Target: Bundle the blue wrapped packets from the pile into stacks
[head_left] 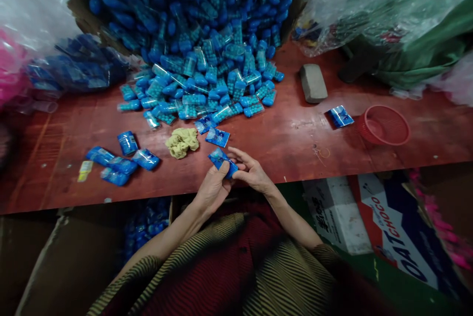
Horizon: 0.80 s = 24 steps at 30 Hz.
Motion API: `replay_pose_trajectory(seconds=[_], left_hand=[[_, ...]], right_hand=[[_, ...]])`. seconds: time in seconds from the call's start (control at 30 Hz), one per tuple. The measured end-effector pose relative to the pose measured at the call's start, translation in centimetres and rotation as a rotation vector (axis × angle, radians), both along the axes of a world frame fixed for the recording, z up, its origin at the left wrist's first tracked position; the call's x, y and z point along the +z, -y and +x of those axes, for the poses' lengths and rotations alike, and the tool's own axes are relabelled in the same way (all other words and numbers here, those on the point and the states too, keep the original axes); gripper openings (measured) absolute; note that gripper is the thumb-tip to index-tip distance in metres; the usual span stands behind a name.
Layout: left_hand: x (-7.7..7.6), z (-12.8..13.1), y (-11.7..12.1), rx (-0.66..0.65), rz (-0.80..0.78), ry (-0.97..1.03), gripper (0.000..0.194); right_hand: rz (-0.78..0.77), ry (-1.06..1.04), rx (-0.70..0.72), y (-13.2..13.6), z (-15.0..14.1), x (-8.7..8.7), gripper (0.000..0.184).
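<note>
Over the table's front edge, my left hand [213, 188] grips a small flat blue printed packet [219, 156], the thumb pressed on its face. My right hand [254, 172] meets the packet's right side, thumb and fingers around that edge; the index finger stretches out above it. Just beyond lie two similar packets, one blue packet [217, 137] nearest my fingers. A crumpled pale yellow cloth or rubber piece [182, 142] rests left of them. Behind spreads a large heap of clear capsule-shaped containers [207, 84] with blue ends and small blue balls inside.
Several filled blue pouches [121, 164] lie at left on the red table [273, 143]. To the right are a grey block [313, 83], a folded blue packet [340, 116] and a red plastic basket [384, 126]. Plastic bags [399, 11] crowd the back; cartons [391, 237] stand below.
</note>
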<state>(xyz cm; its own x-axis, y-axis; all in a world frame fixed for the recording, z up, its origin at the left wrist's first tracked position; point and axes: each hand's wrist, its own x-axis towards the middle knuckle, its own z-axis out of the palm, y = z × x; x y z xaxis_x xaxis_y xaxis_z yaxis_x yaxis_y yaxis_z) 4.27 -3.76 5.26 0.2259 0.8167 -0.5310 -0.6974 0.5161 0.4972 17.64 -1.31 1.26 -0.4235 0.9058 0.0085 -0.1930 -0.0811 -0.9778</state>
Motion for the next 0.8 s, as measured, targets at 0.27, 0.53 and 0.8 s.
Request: replay_pose_trajectory(seconds=[0.27, 0.53, 0.8], left_hand=[[0.0, -0.4, 0.4, -0.062, 0.058, 0.062, 0.026], [-0.2, 0.7, 0.8, 0.003, 0.041, 0.074, 0.03], [-0.2, 0.4, 0.2, -0.037, -0.054, 0.119, 0.02]], right_hand=[[-0.005, -0.044, 0.03, -0.6, 0.4, 0.2, 0.066], [0.012, 0.027, -0.108, 0.1, -0.3, 0.1, 0.067], [-0.075, 0.087, -0.163, 0.3, -0.3, -0.6, 0.043]])
